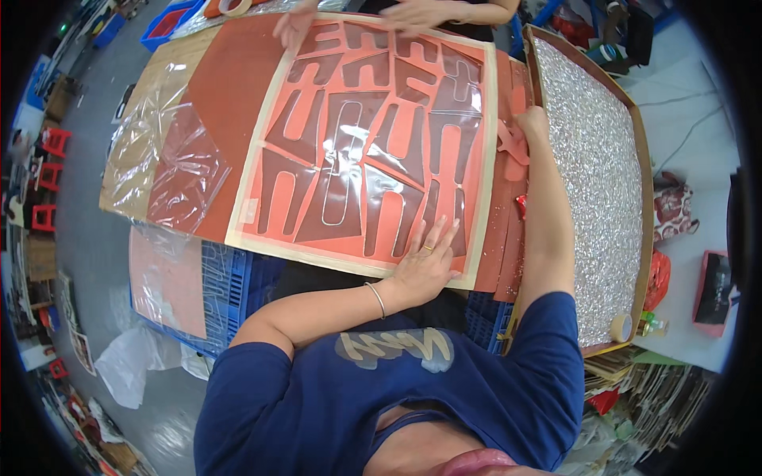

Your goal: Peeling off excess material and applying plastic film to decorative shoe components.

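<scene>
My left hand (429,262) lies flat with fingers spread on the lower right part of a tape-edged template sheet (252,186). The template is coral red, with dark cut-out areas and long rounded slots under shiny clear film. At the template's right side, my right hand (533,123) is closed, its fingertips partly hidden, at a red cut-out piece (514,147) with prongs. Across the table a co-worker's hands, one blurred hand (417,16) and another hand (297,24), reach over the template's far edge.
Clear crumpled film (186,159) covers the board on the left. At the right stands a shallow box (591,190) of silvery glitter, with a tape roll (621,327) at its near corner. Blue crates (226,289) stand below the table. Red stools (55,143) line the far left.
</scene>
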`<act>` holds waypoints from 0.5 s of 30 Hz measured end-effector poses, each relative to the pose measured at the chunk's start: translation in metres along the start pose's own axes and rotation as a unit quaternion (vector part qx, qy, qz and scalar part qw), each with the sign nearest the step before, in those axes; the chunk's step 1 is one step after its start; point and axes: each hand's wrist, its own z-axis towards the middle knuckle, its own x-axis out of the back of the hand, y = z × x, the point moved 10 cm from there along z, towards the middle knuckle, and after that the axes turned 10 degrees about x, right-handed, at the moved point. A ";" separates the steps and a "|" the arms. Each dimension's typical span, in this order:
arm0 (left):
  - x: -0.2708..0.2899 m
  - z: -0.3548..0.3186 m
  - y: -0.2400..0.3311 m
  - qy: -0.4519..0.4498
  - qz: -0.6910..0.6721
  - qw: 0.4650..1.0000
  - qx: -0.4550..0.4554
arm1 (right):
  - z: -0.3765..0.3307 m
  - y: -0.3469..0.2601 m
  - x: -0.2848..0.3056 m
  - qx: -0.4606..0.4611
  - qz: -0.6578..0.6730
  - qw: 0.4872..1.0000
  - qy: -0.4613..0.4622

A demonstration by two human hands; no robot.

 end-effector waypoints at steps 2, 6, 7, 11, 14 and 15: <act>0.006 0.003 -0.010 -0.014 -0.032 0.999 0.023 | -0.031 -0.054 0.066 0.150 -0.072 0.966 0.197; 0.044 0.014 -0.035 0.120 -0.184 0.974 0.056 | -0.131 -0.143 0.171 0.336 -0.036 0.888 0.312; 0.057 0.015 -0.048 0.170 -0.246 0.951 0.079 | -0.153 -0.161 0.175 0.324 0.051 0.905 0.269; 0.078 0.012 -0.089 0.151 -0.368 0.902 0.166 | -0.216 -0.222 0.087 0.205 0.477 0.824 -0.227; 0.051 -0.009 -0.114 -0.040 -0.480 0.826 0.293 | -0.229 -0.260 0.063 0.149 0.622 0.731 -0.236; 0.046 -0.017 -0.120 -0.042 -0.542 0.789 0.287 | -0.220 -0.268 0.046 0.143 0.624 0.726 -0.249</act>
